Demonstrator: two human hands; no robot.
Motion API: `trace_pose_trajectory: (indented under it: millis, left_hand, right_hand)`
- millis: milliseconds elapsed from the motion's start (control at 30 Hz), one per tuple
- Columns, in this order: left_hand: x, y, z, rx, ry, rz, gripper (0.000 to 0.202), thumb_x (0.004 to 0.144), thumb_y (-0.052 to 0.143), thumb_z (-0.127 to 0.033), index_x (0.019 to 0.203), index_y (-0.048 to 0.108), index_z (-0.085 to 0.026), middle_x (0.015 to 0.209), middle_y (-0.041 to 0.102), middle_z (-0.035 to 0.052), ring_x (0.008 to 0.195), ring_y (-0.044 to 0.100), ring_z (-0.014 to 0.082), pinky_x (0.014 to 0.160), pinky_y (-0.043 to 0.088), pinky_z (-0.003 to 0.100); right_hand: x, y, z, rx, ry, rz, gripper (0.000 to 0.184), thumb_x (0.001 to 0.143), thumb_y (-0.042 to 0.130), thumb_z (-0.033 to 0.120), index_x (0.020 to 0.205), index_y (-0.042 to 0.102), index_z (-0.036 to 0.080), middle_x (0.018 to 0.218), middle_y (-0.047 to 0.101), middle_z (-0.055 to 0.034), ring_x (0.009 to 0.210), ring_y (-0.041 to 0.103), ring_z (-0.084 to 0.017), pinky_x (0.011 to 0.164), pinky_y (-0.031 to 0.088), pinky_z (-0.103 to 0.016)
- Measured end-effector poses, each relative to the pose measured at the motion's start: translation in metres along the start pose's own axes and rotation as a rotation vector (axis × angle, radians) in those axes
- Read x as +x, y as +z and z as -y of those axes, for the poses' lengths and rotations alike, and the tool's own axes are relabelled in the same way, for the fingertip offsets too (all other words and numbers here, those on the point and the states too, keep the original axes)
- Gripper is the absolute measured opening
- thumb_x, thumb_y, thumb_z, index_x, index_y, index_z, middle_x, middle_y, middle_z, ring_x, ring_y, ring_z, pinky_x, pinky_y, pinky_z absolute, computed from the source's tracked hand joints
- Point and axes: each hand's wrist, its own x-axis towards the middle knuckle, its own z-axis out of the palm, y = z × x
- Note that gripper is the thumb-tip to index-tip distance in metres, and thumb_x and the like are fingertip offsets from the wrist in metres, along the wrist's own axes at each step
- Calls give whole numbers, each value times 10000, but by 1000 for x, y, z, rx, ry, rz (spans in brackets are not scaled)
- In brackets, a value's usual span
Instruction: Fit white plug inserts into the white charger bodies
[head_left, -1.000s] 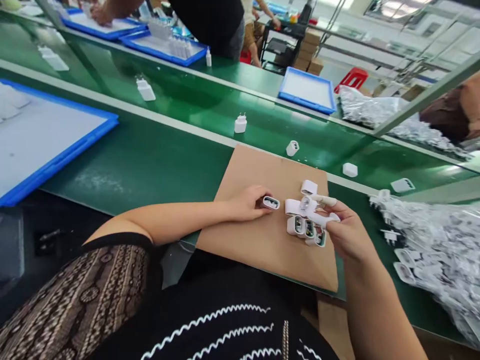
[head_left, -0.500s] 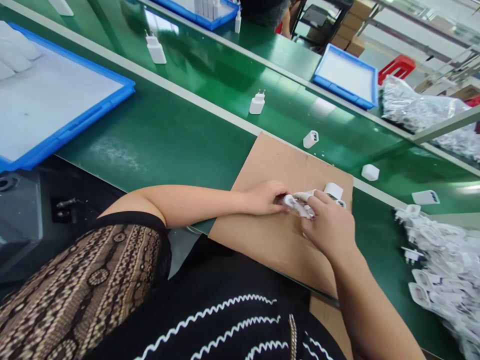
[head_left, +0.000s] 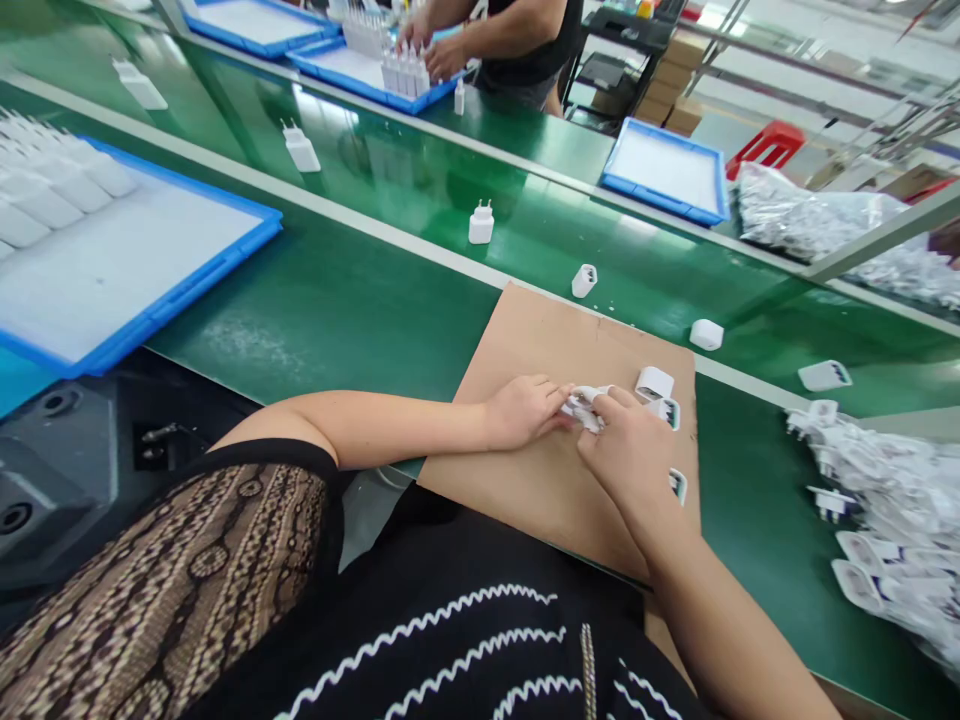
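1. Head view, just right of centre: white plastic piece (head_left: 585,410), partly hidden.
2. Left hand (head_left: 525,412): fingers clamped on the piece.
3. Right hand (head_left: 631,445): fingers likewise clamped.
4. Cardboard sheet (head_left: 536,490), beneath.
5. White parts heap (head_left: 900,510), right edge.

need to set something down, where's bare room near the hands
Free: green table between blue tray and cardboard; the cardboard's near strip below the left hand. Crowded: the cardboard's right side, with right hand and white cases, and the white heap beyond.
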Motion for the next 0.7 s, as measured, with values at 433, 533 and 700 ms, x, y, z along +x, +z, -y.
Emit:
trace_pose_trajectory:
  millis: [433, 533, 700]
  left_hand:
    - [161, -28, 60, -85, -530, -46, 216, 966, 604, -321, 1082, 648, -143, 1167, 715, 139, 1023, 660, 254, 878, 488, 341]
    - [197, -22, 70, -24, -591, -63, 216, 963, 602, -271, 1079, 637, -92, 1187, 704, 187, 1077, 653, 258, 924, 467, 337]
    - [202, -20, 69, 90, -578, -195, 394, 875, 666, -230, 1202, 591, -22, 1322, 615, 225, 1259, 564, 302, 1071, 399, 361]
  right_hand:
    - [-11, 15, -146, 1232, 686, -631, 707, 434, 817, 252, 1086, 546, 220, 1103, 632, -30, 995, 663, -187, 868, 545, -350]
    - [-13, 29, -152, 1287, 792, -578, 667, 436, 824, 311, 1045, 573, 200, 1025, 678, -56, 898, 682, -197, 706, 548, -304]
    - [-16, 32, -155, 1335, 820, -572, 544, 521, 775, 329, 1023, 647, 163, 1009, 732, -103, 807, 706, -181, 555, 481, -220]
